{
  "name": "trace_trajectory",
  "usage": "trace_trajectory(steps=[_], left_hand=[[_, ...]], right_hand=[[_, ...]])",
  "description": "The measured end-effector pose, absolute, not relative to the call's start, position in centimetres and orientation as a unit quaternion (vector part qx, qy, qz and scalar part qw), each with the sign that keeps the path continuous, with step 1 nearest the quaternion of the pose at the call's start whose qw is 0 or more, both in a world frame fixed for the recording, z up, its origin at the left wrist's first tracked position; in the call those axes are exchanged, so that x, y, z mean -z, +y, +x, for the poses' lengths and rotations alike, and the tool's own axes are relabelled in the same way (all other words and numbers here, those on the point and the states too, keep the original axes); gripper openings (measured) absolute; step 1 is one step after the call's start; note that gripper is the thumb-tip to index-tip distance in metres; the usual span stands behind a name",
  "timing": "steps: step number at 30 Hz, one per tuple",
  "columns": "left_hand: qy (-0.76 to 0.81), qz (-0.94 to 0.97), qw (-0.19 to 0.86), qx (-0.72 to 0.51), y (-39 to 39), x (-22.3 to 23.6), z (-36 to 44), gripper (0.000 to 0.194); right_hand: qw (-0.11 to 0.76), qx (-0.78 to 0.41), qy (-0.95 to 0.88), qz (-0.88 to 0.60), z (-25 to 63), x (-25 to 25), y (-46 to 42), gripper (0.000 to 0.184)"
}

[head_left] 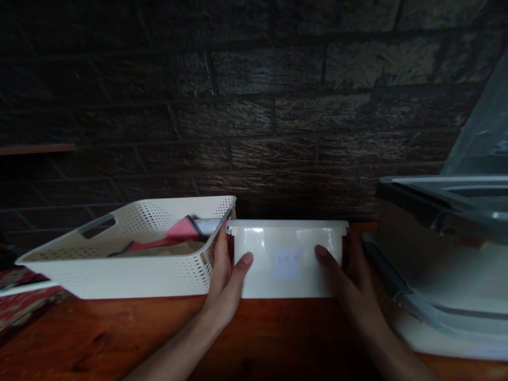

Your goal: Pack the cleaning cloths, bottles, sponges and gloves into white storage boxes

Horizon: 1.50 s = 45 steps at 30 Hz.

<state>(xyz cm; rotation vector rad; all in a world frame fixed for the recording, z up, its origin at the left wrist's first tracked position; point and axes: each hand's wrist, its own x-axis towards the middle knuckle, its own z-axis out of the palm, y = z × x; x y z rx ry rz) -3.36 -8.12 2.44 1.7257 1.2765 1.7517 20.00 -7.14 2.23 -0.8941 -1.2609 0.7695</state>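
Observation:
A white lidded plastic box [257, 275] rests on the wooden surface in the middle of the view, a pale square label on its front. My left hand [228, 286] grips its left side, thumb on the front face and fingers along the side. On the opposite side my right hand [345, 280] does the same, its thumb pressed to the front near the right edge. The fingers of both hands are partly hidden behind the box's sides. My left hand also lies close against a white perforated basket [138, 278], which holds a pinkish-red item [184, 230] and other pieces.
Stacked clear storage boxes with dark latches [448, 254] stand at the right, close to my right hand. A dark brick wall [254, 121] rises behind the wooden surface [257, 338]. Red patterned fabric [24, 301] shows at the far left, under a small ledge [35, 149].

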Motion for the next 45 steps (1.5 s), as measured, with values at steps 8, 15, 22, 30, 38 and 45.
trace_trajectory(steps=[8, 15, 22, 30, 38, 45], left_hand=[[0.445, 0.622, 0.155, -0.626, -8.4, -2.4, -3.1, 0.080], [0.454, 0.621, 0.156, -0.620, -8.4, -2.2, -3.3, 0.080], [0.454, 0.638, 0.128, -0.609, -8.6, -2.6, -3.3, 0.080], [0.461, 0.661, 0.080, -0.587, -8.5, -2.3, -3.6, 0.078], [0.470, 0.624, 0.137, -0.609, -11.5, -3.8, -1.5, 0.072], [0.485, 0.554, 0.224, -0.639, -15.1, -3.8, -2.3, 0.049]], right_hand=[[0.667, -0.354, -0.543, -0.367, 19.7, -2.6, -7.4, 0.078], [0.676, -0.351, -0.542, -0.356, 19.7, -2.5, -7.2, 0.079], [0.677, -0.353, -0.542, -0.350, 19.7, -2.5, -7.2, 0.079], [0.674, -0.351, -0.547, -0.351, 19.9, -2.0, -6.8, 0.089], [0.678, -0.337, -0.557, -0.341, 19.4, -1.6, -7.7, 0.091], [0.660, -0.341, -0.577, -0.338, 20.2, -1.2, -11.1, 0.089]])
